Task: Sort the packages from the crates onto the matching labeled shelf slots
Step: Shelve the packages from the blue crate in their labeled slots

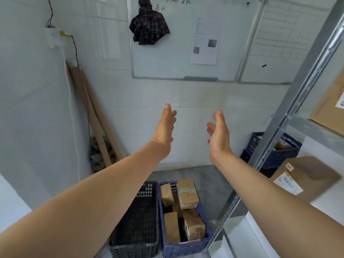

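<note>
Both my arms reach out in front of me at chest height, palms facing each other. My left hand [165,127] and my right hand [218,133] have straight fingers and hold nothing. Below them on the floor stands a blue crate [186,246] with several brown cardboard packages [187,196] in it. Beside it on the left stands a black crate [134,246] whose inside looks dark. At the right, a cardboard box [305,178] with a white label lies on a white shelf [327,203] of the metal rack [290,108].
Another blue crate [286,153] with a package sits on the floor behind the rack post. A larger box [329,108] lies on the upper shelf. Whiteboards [176,53] hang on the tiled wall. Cardboard tubes [96,123] lean in the left corner.
</note>
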`<state>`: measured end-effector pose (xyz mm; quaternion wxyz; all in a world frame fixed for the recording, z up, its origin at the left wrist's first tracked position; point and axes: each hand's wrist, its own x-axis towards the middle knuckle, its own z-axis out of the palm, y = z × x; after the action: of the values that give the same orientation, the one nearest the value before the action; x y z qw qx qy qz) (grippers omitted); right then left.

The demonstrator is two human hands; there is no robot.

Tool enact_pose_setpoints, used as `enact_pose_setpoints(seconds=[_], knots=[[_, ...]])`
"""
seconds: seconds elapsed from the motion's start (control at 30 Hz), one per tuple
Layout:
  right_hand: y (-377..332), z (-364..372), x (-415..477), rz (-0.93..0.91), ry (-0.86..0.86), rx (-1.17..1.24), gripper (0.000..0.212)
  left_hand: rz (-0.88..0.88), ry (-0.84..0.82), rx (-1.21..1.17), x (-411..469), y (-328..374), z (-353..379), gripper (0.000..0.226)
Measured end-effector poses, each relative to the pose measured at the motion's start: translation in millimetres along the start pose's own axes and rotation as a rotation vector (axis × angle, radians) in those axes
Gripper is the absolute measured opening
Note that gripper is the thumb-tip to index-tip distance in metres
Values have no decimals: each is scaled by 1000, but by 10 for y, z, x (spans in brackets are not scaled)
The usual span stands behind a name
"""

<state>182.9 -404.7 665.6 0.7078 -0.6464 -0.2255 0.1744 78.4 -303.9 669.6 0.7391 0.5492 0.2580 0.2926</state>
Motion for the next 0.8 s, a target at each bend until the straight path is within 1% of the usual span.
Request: enact_pose_setpoints(seconds=[0.07,0.13,0.27,0.43,0.53,0.7,0.73,0.8], knots=[[0,136,163,11,11,-6,81,-5,-2,-7,234,35,-89,73],[12,261,331,23,28,-2,75,-18,-3,-7,454,53,-177,73],[136,422,631,29,55,10,82,-39,-21,15,864,25,-320,74],[307,574,982,59,66,13,71,-70,-29,13,1293,-77,-404,75],[479,619,1295,76,57,15,70,-99,-29,12,1563,-173,-434,76],[850,720,1891,136,17,15,63,-146,42,16,2061,-389,-490,76],[929,744,2009,148,5,15,66,-153,60,22,2167,-444,-498,76],[1096,783,2233,168,-23,-5,79,-172,97,28,2369,-568,-507,76]])
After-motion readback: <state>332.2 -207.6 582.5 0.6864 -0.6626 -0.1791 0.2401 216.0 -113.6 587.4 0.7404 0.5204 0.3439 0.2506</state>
